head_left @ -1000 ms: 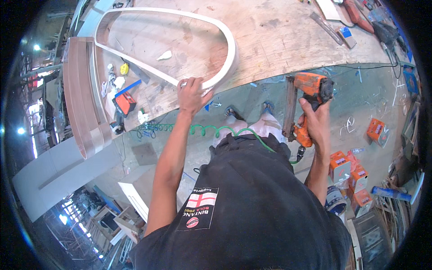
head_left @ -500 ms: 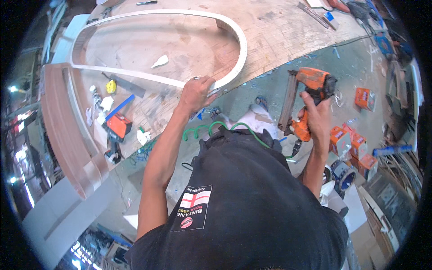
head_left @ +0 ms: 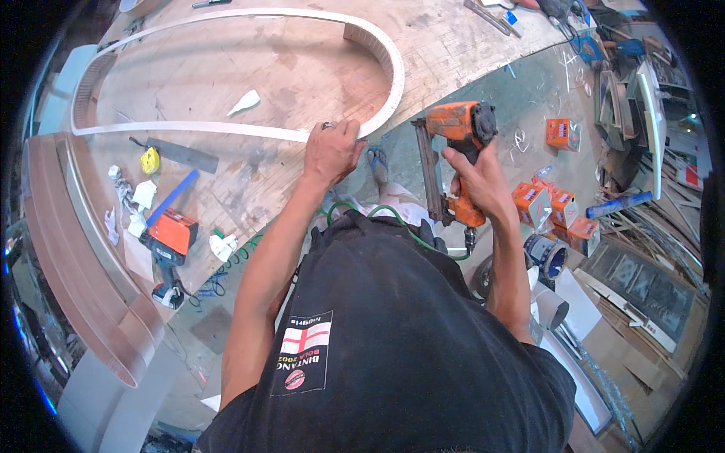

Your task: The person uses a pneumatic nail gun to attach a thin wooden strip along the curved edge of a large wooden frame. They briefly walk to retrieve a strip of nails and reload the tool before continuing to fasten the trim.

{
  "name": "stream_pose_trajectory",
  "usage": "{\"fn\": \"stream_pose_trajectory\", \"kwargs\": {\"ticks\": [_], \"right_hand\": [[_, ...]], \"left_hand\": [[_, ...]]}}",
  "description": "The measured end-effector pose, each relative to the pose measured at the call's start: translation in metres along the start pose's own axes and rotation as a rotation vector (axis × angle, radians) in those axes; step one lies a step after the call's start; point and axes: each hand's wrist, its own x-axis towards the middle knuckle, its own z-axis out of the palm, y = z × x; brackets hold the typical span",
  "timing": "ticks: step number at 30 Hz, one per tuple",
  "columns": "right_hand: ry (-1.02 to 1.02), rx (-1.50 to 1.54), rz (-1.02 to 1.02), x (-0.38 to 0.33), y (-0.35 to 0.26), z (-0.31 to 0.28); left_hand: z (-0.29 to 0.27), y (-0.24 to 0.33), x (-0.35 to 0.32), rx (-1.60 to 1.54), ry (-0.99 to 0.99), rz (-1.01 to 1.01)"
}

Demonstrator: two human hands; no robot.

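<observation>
A long oval wooden frame [head_left: 219,128] with a white edge lies on the plywood workbench [head_left: 283,83]. My left hand [head_left: 332,153] is closed on the frame's near right rim, with the fingers wrapped over its top. To the right of the bench, my right hand [head_left: 483,181] grips an orange and black nail gun [head_left: 457,128] by its handle, its magazine side toward the bench. A green coiled air hose [head_left: 408,226] runs across my waist toward the gun's lower end. The nail gun is apart from the frame.
On the bench's left lie a yellow tape measure [head_left: 149,160], a blue strip [head_left: 174,198], an orange power tool [head_left: 172,234] and a curved wooden panel [head_left: 75,257]. Several orange boxes [head_left: 563,134] stand on the floor at right. A white scrap [head_left: 245,102] rests inside the frame.
My right hand has brought the nail gun left, closer to the bench and frame. The left hand stays on the rim. The head view has shifted, so the surroundings sit differently.
</observation>
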Motion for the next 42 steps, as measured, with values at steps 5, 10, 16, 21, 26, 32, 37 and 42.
{"fn": "stream_pose_trajectory", "kwargs": {"ticks": [5,10,16,21,26,32,37,42], "right_hand": [[-0.130,-0.167,0.014,0.028,-0.019,0.009],[-0.192,-0.430,-0.099,0.050,-0.015,0.005],[-0.210,-0.398,-0.027,0.054,-0.026,0.009],[-0.225,-0.410,-0.083,0.058,-0.027,0.008],[-0.232,-0.432,-0.059,0.060,-0.027,0.009],[-0.251,-0.464,-0.060,0.060,-0.028,0.009],[-0.235,-0.432,-0.029,0.055,-0.029,0.009],[-0.220,-0.378,-0.041,0.049,-0.029,0.010]], "left_hand": [[0.010,0.006,0.002,0.128,0.011,-0.083],[0.016,0.030,0.018,0.157,0.004,-0.341],[0.014,0.034,0.026,0.172,-0.059,-0.433],[0.018,0.032,0.024,0.171,-0.024,-0.418],[0.016,0.033,0.026,0.182,-0.031,-0.434],[0.020,0.032,0.022,0.167,-0.009,-0.410],[0.015,0.028,0.021,0.132,-0.038,-0.355],[0.014,0.021,0.010,0.111,-0.008,-0.209]]}}
